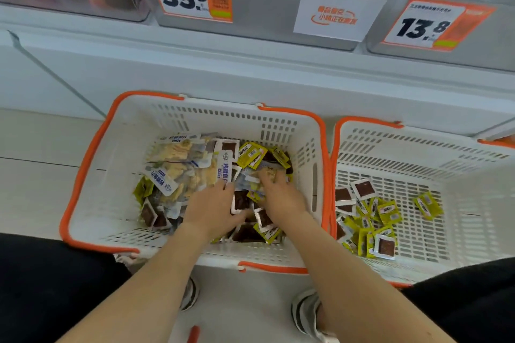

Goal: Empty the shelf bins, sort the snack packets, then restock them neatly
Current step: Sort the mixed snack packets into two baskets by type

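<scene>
As I watch from the remote feed, mixed basket (83, 175): it sits on the floor straight ahead of me, and both of my hands are down in its right half.
Left hand (214, 203): the fingers lie fairly straight and spread over the pile, with the tips touching a long pale packet (226, 168). I see no grip.
Right hand (278, 192): the fingers bend down into the heap, and I cannot tell whether they hold a packet or only rake through it.
Brown packet (241, 200): it lies flat in the gap between my two hands, just beside the left thumb. It is roughly square, so it has no long axis to line up.
Pale packets (178, 159): they are heaped on the far left of the pile, with their long axes pointing every way.
Yellow packets (250, 156): these lie just beyond my fingertips, towards the shelf.
Sorted basket (418, 147): it touches the mixed basket on the right side and holds only brown and yellow packets (373, 220).
Nearer hand: the right, I judge, so brown and yellow pieces should go out that way, across the shared rims.
Shelf bins (264, 8): they are above and beyond both baskets, and restocking is not yet begun.
</scene>
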Tool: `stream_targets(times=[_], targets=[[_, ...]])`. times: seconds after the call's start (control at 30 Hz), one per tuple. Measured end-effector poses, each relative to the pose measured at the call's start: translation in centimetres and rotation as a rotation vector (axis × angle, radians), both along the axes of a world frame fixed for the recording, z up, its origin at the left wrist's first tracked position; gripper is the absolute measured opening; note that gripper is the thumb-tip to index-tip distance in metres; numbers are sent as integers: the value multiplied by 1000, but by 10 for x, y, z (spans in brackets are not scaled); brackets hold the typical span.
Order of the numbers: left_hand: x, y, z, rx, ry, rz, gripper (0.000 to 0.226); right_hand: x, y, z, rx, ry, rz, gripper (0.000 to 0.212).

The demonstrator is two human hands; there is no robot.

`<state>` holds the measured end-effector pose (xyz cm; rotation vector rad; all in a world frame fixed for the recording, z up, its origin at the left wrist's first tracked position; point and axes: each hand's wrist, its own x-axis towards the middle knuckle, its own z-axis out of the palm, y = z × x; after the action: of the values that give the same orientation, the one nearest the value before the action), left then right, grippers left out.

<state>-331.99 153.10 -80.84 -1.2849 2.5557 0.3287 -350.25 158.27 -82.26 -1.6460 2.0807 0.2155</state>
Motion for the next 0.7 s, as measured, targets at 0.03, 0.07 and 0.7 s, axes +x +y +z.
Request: stream_targets(times=[0.03, 0.07, 0.7], targets=[[-2, -2, 1, -47, 74, 3, 57, -1, -4, 6, -27, 4, -10, 70], [-4, -6, 0, -80, 108, -7, 50, -2, -8, 12, -43, 20, -3, 65], [18, -39, 14, -467, 455, 108, 39, -7, -1, 21, -291, -478, -323, 66]])
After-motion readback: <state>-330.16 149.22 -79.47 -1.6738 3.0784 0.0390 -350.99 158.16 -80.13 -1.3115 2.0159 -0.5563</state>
